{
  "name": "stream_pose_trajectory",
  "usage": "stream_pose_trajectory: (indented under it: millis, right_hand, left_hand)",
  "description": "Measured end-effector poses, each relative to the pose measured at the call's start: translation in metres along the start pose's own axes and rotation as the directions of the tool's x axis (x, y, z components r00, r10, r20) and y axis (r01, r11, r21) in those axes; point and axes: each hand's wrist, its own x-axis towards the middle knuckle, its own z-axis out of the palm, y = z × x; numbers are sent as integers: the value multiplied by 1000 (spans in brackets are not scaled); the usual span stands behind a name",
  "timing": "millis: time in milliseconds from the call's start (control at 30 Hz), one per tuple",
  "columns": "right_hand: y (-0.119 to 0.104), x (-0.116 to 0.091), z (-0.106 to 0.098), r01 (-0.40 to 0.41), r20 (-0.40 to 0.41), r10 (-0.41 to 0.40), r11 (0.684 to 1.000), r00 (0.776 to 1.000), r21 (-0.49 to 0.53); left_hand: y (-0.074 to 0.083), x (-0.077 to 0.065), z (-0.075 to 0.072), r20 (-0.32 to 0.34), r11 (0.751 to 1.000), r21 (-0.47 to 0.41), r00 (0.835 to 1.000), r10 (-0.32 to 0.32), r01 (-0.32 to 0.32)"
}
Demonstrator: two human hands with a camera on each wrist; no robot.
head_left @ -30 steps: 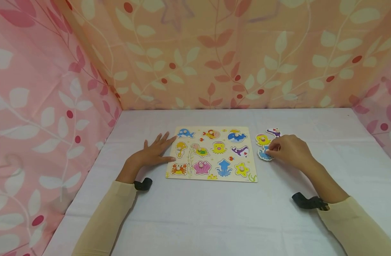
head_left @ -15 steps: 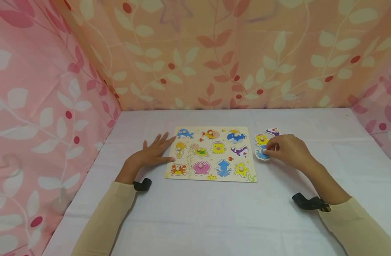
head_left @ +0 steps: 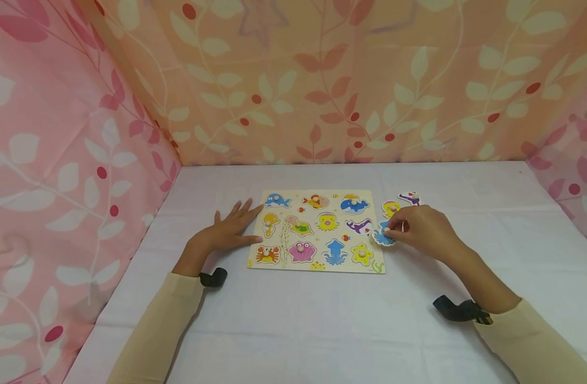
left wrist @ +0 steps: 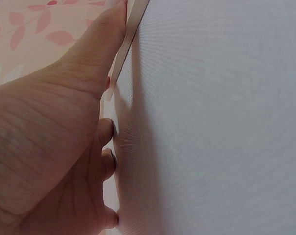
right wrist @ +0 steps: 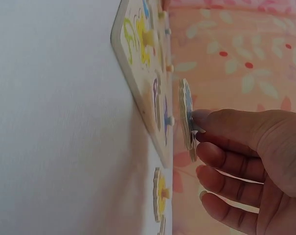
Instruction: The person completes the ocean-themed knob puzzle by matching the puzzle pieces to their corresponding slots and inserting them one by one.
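Note:
My right hand [head_left: 423, 229] pinches a blue squid puzzle piece [head_left: 382, 236] by its knob, just over the right edge of the wooden sea-animal puzzle board [head_left: 343, 268]. In the right wrist view this squid piece [right wrist: 186, 112] is tilted and held off the table. My left hand [head_left: 228, 226] lies with fingers spread at the board's left edge, its thumb and a finger touching the board. On the board, knobbed pieces such as the crab [head_left: 267, 254] and starfish [head_left: 362, 254] sit in place. The squid, octopus and purple whale pictures there show no knob.
Right of the board, a yellow octopus piece [head_left: 390, 207] and a purple whale piece [head_left: 408, 197] lie on the white-covered table [head_left: 293, 325]. Patterned cloth [head_left: 293, 80] hangs behind and at both sides. A black device [head_left: 458, 309] is strapped to each wrist.
My right hand has lifted the squid piece from beside the octopus piece and moved it left to the board's edge. My left hand has stayed put.

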Motion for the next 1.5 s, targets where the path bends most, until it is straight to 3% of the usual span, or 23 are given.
stream_pose_trajectory:
  millis: [567, 867, 1500]
  right_hand:
    - [-28, -6, 12, 106, -22, -106, 994, 994, 0]
    - [-37, -8, 14, 169, -23, -168, 985, 986, 43]
    - [-60, 3, 30, 279, 50, -280, 960, 959, 10]
  left_hand:
    - [0, -5, -2, 3, 1000, 10, 1000, -7, 7]
    - [-3, -1, -1, -12, 1000, 15, 1000, 1, -1]
    - [-3, 1, 0, 5, 1000, -11, 1000, 2, -2]
